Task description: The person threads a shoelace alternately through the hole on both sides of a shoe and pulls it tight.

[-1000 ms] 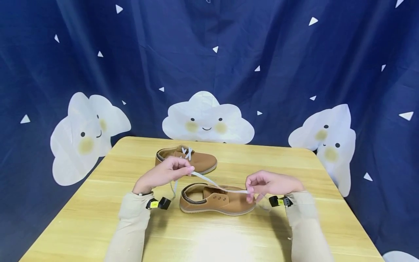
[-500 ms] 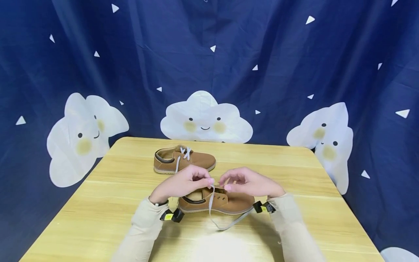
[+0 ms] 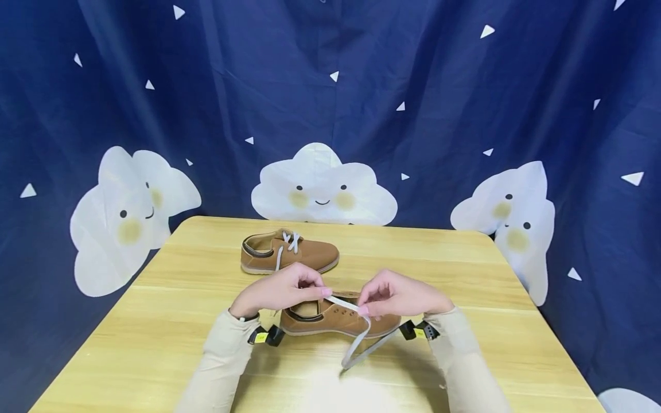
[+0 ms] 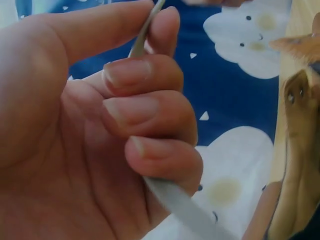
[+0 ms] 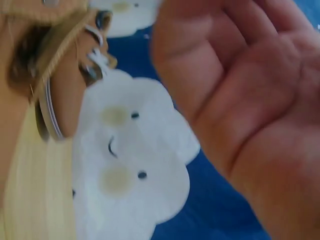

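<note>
Between thumb and forefinger, my left hand [image 3: 286,291] pinches a pale grey shoelace [image 3: 343,303] above the near brown shoe [image 3: 330,326]. In the left wrist view the lace [image 4: 187,207] also comes out below the curled fingers. My right hand [image 3: 403,295] pinches the same lace over the toe part, and a short stretch runs straight between the hands. From there the lace hangs in a loop in front of the shoe. Bare eyelets show on the shoe's near flap. The right wrist view shows my right palm [image 5: 255,100]; its fingertips are out of frame.
A second brown shoe [image 3: 317,252], with crossed pale laces, sits behind on the wooden table [image 3: 439,252]. A dark blue curtain [image 3: 439,86] with white clouds hangs behind the table. Both wrists carry small black cameras.
The hands came from wide apart to close together over the near shoe. Since then my right hand has taken the lace and shifted slightly right, drawing a short stretch straight.
</note>
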The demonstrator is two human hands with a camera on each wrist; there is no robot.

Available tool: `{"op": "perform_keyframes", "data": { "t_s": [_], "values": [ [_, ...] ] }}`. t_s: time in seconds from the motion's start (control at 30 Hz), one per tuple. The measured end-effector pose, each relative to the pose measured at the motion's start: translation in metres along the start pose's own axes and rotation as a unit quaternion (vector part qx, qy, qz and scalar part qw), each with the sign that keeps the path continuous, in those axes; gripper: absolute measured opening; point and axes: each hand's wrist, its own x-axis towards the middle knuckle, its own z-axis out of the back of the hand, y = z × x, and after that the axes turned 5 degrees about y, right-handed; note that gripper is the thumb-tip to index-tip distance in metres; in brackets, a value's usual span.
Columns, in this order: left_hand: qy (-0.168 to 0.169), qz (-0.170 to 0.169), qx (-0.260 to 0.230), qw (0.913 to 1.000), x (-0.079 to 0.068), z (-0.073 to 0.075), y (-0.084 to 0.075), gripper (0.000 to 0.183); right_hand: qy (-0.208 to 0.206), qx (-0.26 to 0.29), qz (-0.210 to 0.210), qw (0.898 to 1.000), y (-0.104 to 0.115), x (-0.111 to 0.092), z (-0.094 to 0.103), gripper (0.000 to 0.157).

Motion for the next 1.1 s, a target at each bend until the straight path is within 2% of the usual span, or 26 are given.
{"op": "perform_keyframes", "data": {
  "t_s": [0.17, 0.27, 0.33, 0.43, 0.5, 0.57, 0.73, 0.9, 1.0, 1.1],
  "values": [
    [-0.008, 0.010, -0.011, 0.9999, -0.008, 0.007, 0.002, 0.024, 0.041, -0.008, -0.056, 0.998, 0.002, -0.016, 0.005, 0.013],
    [-0.003, -0.001, -0.009, 1.0000, -0.007, 0.004, -0.001, 0.023, 0.055, -0.034, -0.076, 0.995, 0.002, -0.013, 0.002, 0.015],
    [0.008, -0.013, -0.004, 0.9999, -0.004, -0.001, -0.005, 0.023, 0.041, -0.053, -0.069, 0.995, 0.001, -0.004, -0.004, 0.018],
    [0.025, -0.030, 0.005, 0.9992, 0.003, -0.010, -0.009, 0.024, 0.001, -0.079, -0.030, 0.996, 0.000, 0.013, -0.014, 0.017],
    [0.035, -0.033, 0.008, 0.9988, 0.006, -0.015, -0.012, 0.024, -0.027, -0.075, -0.017, 0.997, 0.001, 0.022, -0.021, 0.016],
    [0.038, -0.033, 0.008, 0.9987, 0.008, -0.016, -0.012, 0.023, -0.035, -0.059, -0.011, 0.998, 0.004, 0.025, -0.025, 0.020],
    [0.026, -0.007, 0.007, 0.9996, 0.000, -0.007, -0.005, 0.021, -0.015, -0.025, -0.032, 0.999, 0.006, 0.013, -0.022, 0.025],
    [0.021, 0.009, -0.005, 0.9997, -0.013, 0.007, 0.001, 0.019, 0.028, -0.033, -0.051, 0.998, 0.000, -0.004, -0.015, 0.026],
    [0.019, 0.002, -0.006, 0.9998, -0.014, 0.008, 0.000, 0.019, 0.040, -0.052, -0.047, 0.997, -0.005, -0.001, -0.015, 0.021],
    [0.038, -0.018, 0.003, 0.9991, -0.007, -0.001, -0.006, 0.020, 0.007, -0.069, -0.033, 0.997, -0.007, 0.011, -0.021, 0.016]
  ]
}}
